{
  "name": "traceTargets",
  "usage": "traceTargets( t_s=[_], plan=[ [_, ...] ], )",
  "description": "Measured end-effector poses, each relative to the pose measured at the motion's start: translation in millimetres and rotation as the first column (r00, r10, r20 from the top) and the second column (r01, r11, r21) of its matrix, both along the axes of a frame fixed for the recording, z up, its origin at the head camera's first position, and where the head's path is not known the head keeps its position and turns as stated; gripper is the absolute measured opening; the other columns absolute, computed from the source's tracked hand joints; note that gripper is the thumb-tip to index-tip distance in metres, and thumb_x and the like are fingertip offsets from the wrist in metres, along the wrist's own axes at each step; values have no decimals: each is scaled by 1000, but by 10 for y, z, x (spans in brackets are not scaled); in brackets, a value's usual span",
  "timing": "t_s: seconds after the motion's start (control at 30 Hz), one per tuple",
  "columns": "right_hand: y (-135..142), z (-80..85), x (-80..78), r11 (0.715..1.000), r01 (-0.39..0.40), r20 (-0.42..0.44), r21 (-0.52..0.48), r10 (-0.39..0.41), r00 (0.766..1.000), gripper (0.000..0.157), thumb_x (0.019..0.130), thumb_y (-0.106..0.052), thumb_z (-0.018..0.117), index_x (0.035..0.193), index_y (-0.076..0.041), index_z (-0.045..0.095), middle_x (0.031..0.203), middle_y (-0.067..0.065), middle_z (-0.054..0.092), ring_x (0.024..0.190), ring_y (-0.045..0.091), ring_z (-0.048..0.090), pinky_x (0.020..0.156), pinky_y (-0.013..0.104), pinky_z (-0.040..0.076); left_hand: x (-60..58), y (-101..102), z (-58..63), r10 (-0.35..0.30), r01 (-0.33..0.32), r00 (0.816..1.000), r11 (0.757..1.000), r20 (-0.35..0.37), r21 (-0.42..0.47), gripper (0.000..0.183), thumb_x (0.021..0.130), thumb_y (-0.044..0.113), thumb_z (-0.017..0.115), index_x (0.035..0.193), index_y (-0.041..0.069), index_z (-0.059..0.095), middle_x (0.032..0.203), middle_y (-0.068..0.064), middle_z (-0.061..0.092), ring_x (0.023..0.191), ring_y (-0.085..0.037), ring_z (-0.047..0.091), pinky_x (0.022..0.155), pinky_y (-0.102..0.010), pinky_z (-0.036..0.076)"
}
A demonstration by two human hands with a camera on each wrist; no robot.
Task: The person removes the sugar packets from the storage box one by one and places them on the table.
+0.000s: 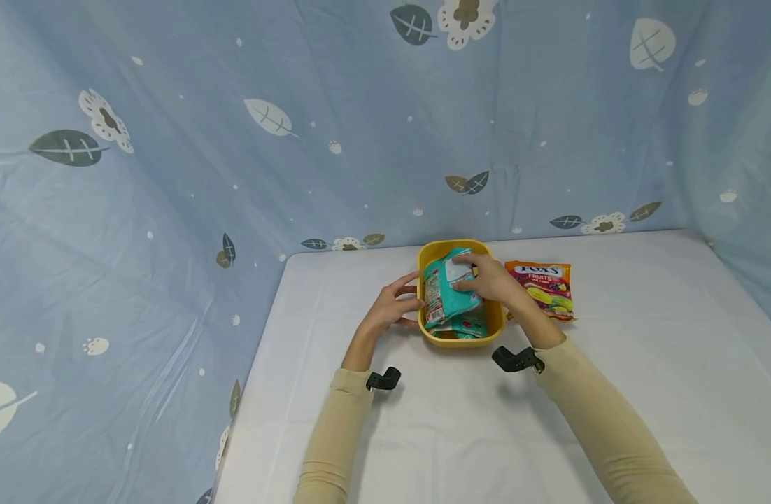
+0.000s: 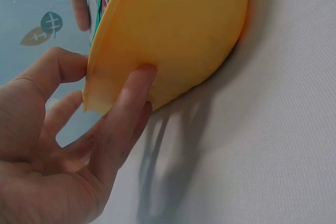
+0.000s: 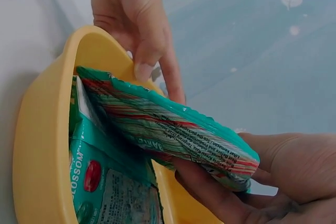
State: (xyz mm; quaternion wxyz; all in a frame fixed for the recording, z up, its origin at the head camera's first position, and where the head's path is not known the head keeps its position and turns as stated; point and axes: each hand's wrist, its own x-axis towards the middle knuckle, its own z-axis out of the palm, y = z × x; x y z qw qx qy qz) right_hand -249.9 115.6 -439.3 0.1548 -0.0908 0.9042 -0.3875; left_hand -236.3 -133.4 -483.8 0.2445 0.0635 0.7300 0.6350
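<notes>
Pinched glossy teal foil packet (image 1: 443, 301) with right hand (image 1: 488, 278), rounded yellow plastic tub (image 1: 456, 343) with left hand (image 1: 390, 306); had lower green packet (image 1: 472, 325) already inside, orange FOX'S bag (image 1: 552, 290) outside, centre right.

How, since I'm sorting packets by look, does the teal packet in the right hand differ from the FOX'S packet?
Colour: the teal packet is mostly blue-green, while the FOX'S packet is orange and dark red. Pose: the teal packet is tilted at the yellow tub, gripped by the right hand; the FOX'S packet lies on the white tabletop beside the tub. Both are printed packets.
</notes>
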Motion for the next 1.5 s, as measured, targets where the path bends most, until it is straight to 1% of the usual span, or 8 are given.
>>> traceTargets(
  t_s=[0.13, 0.27, 0.4, 0.5, 0.83, 1.03, 1.2, 1.5],
  plan=[
    [5, 9, 11, 1000, 1, -1, -13, -1, 1000, 62, 91, -28, 70, 147, -16, 46, 148, 22, 43, 112, 37, 55, 95, 52, 58, -8, 2, -24, -3, 3, 1000, 1000, 2, -3, 73, 91, 6, 66, 154, 22, 34, 146, -19, 44, 104, -26, 66, 82, -58, 59],
    [13, 18, 18, 1000, -3, -13, -24, 3, 1000, 61, 91, -27, 71, 146, -15, 47, 148, 21, 43, 114, 37, 55, 97, 52, 56, -45, 0, -116, 6, -6, 1000, 1000, -8, -5, 73, 91, 6, 66, 154, 24, 34, 146, -19, 45, 101, -24, 67, 79, -56, 60],
    [16, 31, 21, 1000, -9, -30, -27, 8, 1000, 60, 91, -27, 71, 146, -15, 48, 149, 20, 42, 117, 38, 54, 100, 54, 54, -77, -3, -229, 29, -29, 999, 999, -26, -13, 72, 90, 9, 67, 152, 30, 36, 145, -16, 47, 100, -22, 68, 73, -50, 63],
    [17, 43, 26, 1000, -7, -40, -26, 6, 999, 60, 91, -27, 71, 145, -15, 48, 150, 20, 41, 119, 39, 53, 101, 55, 53, -82, -2, -268, 42, -43, 998, 999, -43, -19, 71, 90, 11, 69, 151, 33, 39, 143, -14, 48, 99, -23, 68, 69, -45, 64],
    [53, 58, 63, 998, -13, -77, -65, 8, 997, 60, 90, -25, 72, 145, -13, 49, 150, 19, 43, 129, 42, 46, 106, 58, 47, -59, 14, -287, 60, -61, 996, 998, -61, -7, 71, 89, 10, 69, 150, 32, 40, 140, -14, 51, 98, -24, 69, 65, -41, 65],
    [83, 70, 72, 996, -2, -65, -89, -4, 998, 64, 90, -23, 72, 148, -13, 45, 149, 21, 42, 125, 41, 50, 102, 55, 52, -56, 14, -287, 69, -70, 996, 998, -59, -11, 71, 89, 10, 69, 149, 33, 41, 140, -12, 51, 99, -24, 69, 64, -41, 65],
    [111, 66, 79, 993, 4, -56, -118, -10, 998, 67, 90, -21, 71, 149, -11, 41, 148, 23, 43, 128, 42, 50, 102, 53, 52, -57, 17, -288, 73, -73, 996, 997, -57, -8, 71, 88, 10, 69, 149, 33, 42, 140, -12, 51, 101, -26, 68, 64, -41, 65],
    [137, 48, 92, 987, 12, -59, -159, -22, 998, 62, 90, -21, 72, 146, -13, 46, 148, 22, 44, 128, 40, 50, 101, 52, 54, -62, 27, -301, 74, -75, 995, 997, -62, -17, 70, 89, 11, 69, 149, 33, 42, 140, -12, 51, 103, -26, 68, 65, -42, 65]
  ],
)
